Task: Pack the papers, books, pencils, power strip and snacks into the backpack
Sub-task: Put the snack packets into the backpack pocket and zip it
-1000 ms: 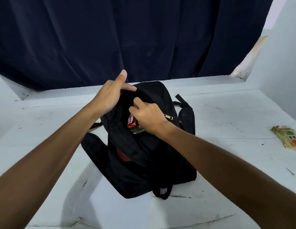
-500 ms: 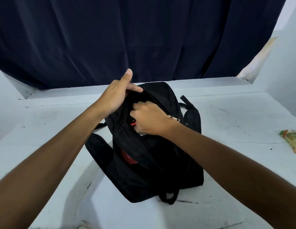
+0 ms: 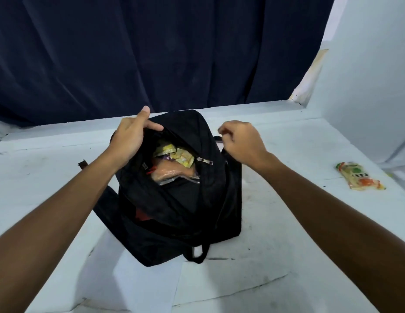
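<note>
Right hand (image 3: 241,143) is lifting clear of the backpack (image 3: 181,199), fingers loosely curled, holding nothing; a second ago it was inside the opening. Left hand (image 3: 131,136) is pinching the far-left rim, holding it open. Snack packets (image 3: 174,163) are sitting inside. One snack pack (image 3: 359,176) is lying far right on the table (image 3: 287,222), likely next.

Two bare forearms with no sleeves, watch or jewellery; the bare left hand (image 3: 131,135) and the bare right hand (image 3: 243,143) wear no gloves or rings
</note>
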